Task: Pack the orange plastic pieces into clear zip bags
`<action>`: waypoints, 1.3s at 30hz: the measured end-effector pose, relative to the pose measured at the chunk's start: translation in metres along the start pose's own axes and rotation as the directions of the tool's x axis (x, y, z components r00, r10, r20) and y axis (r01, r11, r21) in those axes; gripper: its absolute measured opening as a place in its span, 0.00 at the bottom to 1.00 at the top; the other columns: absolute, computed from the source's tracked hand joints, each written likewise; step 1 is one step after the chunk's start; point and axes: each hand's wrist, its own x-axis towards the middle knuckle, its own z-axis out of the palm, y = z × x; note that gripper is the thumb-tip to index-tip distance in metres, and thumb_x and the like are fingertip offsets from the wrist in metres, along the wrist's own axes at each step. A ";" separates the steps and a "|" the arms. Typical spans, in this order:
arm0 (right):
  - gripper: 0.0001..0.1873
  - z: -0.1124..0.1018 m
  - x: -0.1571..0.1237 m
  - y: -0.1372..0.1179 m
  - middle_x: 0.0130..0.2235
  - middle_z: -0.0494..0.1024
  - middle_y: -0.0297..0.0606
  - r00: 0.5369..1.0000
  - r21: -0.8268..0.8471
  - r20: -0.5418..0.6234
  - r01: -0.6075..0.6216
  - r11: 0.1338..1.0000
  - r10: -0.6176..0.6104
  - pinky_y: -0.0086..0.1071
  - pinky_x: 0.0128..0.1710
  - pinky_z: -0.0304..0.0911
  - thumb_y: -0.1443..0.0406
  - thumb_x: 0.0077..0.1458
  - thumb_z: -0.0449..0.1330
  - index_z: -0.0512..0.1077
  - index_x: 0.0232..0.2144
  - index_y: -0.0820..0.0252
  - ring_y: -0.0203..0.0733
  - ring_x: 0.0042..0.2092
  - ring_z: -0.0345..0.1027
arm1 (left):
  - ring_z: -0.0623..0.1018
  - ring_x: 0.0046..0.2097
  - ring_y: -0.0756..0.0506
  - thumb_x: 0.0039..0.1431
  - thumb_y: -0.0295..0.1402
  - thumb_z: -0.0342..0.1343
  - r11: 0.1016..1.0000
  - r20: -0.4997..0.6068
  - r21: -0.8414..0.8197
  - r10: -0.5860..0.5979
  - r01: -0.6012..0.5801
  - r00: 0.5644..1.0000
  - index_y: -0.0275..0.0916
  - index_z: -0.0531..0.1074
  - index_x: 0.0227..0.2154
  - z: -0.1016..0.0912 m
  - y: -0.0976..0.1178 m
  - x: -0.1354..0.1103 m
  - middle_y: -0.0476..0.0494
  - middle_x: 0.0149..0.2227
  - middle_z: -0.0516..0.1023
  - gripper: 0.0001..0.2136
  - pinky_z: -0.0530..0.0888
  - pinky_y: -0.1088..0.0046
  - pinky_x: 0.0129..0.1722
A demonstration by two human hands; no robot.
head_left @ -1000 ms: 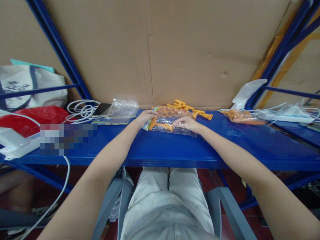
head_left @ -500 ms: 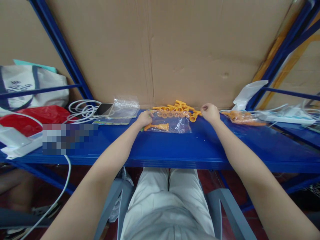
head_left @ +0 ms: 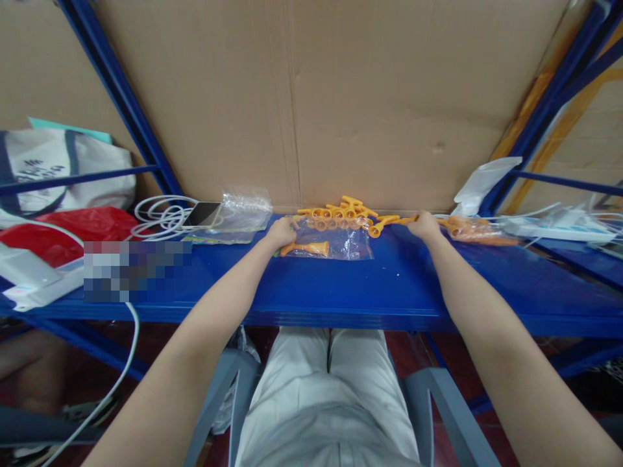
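Note:
My left hand [head_left: 281, 231] is closed on the left edge of a clear plastic bag [head_left: 341, 241] that lies flat on the blue shelf [head_left: 341, 285]; one orange plastic piece [head_left: 305, 248] sits inside it. A pile of orange plastic pieces [head_left: 341, 213] rests behind the bag against the cardboard wall. My right hand [head_left: 425, 226] is to the right of the pile, fingers pinched on an orange piece [head_left: 402, 221] that sticks out to its left.
A second clear bag of orange pieces [head_left: 470, 229] lies right of my right hand, with a white pouch [head_left: 481, 176] and cables behind. At the left are a phone [head_left: 202, 213], coiled white cable [head_left: 158, 214], empty clear bags [head_left: 243, 209], and a red bag [head_left: 73, 227].
My right hand left the clear bag, went to the right side of the orange pile and closed on a piece, then shifted further right. My left hand stayed on the bag's edge.

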 end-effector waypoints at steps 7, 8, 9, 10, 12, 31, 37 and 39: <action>0.16 -0.016 0.009 -0.019 0.47 0.73 0.49 0.933 0.330 -0.354 0.063 0.942 0.062 0.42 0.50 0.65 0.68 0.57 0.51 0.70 0.47 0.66 0.46 0.49 0.68 | 0.78 0.47 0.32 0.30 0.14 0.55 1.000 -0.001 0.023 -0.007 0.007 1.000 0.42 0.72 0.14 0.000 0.001 -0.001 0.42 0.27 0.78 0.13 0.71 0.62 0.53; 0.16 -0.016 0.010 -0.022 0.46 0.74 0.48 0.925 0.383 -0.374 0.085 0.920 0.070 0.41 0.47 0.66 0.68 0.57 0.50 0.70 0.46 0.65 0.45 0.47 0.69 | 0.78 0.47 0.32 0.30 0.14 0.55 1.000 -0.001 0.027 -0.009 0.009 1.000 0.42 0.71 0.14 0.000 0.002 -0.001 0.42 0.27 0.78 0.13 0.71 0.61 0.53; 0.17 -0.016 0.010 -0.026 0.45 0.74 0.46 0.920 0.431 -0.382 0.100 0.897 0.081 0.39 0.44 0.67 0.68 0.57 0.49 0.70 0.46 0.64 0.44 0.45 0.69 | 0.78 0.47 0.32 0.30 0.14 0.54 0.999 -0.003 0.030 -0.011 0.011 1.000 0.42 0.71 0.14 0.000 0.001 -0.001 0.43 0.27 0.78 0.14 0.71 0.61 0.53; 0.17 -0.017 0.009 -0.030 0.43 0.74 0.44 0.922 0.478 -0.375 0.107 0.872 0.093 0.37 0.40 0.68 0.67 0.57 0.49 0.70 0.46 0.63 0.42 0.43 0.70 | 0.78 0.47 0.33 0.30 0.13 0.54 1.000 -0.005 0.026 -0.012 0.012 1.000 0.42 0.71 0.14 0.000 0.001 -0.001 0.43 0.26 0.77 0.14 0.70 0.61 0.54; 0.16 -0.018 0.002 -0.039 0.39 0.75 0.41 0.946 0.569 -0.306 0.091 0.817 0.109 0.33 0.34 0.68 0.67 0.56 0.49 0.72 0.44 0.62 0.39 0.36 0.69 | 0.78 0.48 0.33 0.29 0.13 0.54 1.000 -0.011 -0.012 -0.009 0.009 1.000 0.42 0.71 0.13 0.000 0.001 -0.001 0.44 0.25 0.76 0.15 0.69 0.62 0.55; 0.08 0.009 -0.057 -0.084 0.29 0.79 0.40 0.778 0.712 0.596 -0.398 0.578 -0.199 0.35 0.43 0.75 0.78 0.50 0.61 0.72 0.28 0.62 0.36 0.32 0.75 | 0.79 0.37 0.39 0.35 0.16 0.57 0.963 0.070 -0.237 -0.112 0.126 0.991 0.40 0.73 0.17 0.001 0.011 -0.006 0.48 0.20 0.75 0.10 0.74 0.68 0.43; 0.06 0.022 -0.070 -0.090 0.41 0.82 0.44 0.717 0.764 0.606 -0.407 0.500 -0.343 0.39 0.55 0.69 0.75 0.51 0.62 0.77 0.32 0.63 0.41 0.45 0.77 | 0.79 0.38 0.42 0.38 0.20 0.59 0.919 0.211 -0.346 -0.123 0.192 0.970 0.38 0.77 0.23 0.004 0.016 -0.009 0.45 0.29 0.80 0.09 0.75 0.71 0.42; 0.04 0.026 -0.074 -0.092 0.43 0.82 0.45 0.738 0.795 0.568 -0.376 0.476 -0.365 0.39 0.55 0.70 0.73 0.51 0.64 0.77 0.32 0.63 0.42 0.47 0.76 | 0.80 0.39 0.43 0.40 0.21 0.59 0.897 0.285 -0.390 -0.095 0.206 0.954 0.37 0.77 0.24 0.005 0.018 -0.010 0.44 0.30 0.81 0.08 0.75 0.71 0.42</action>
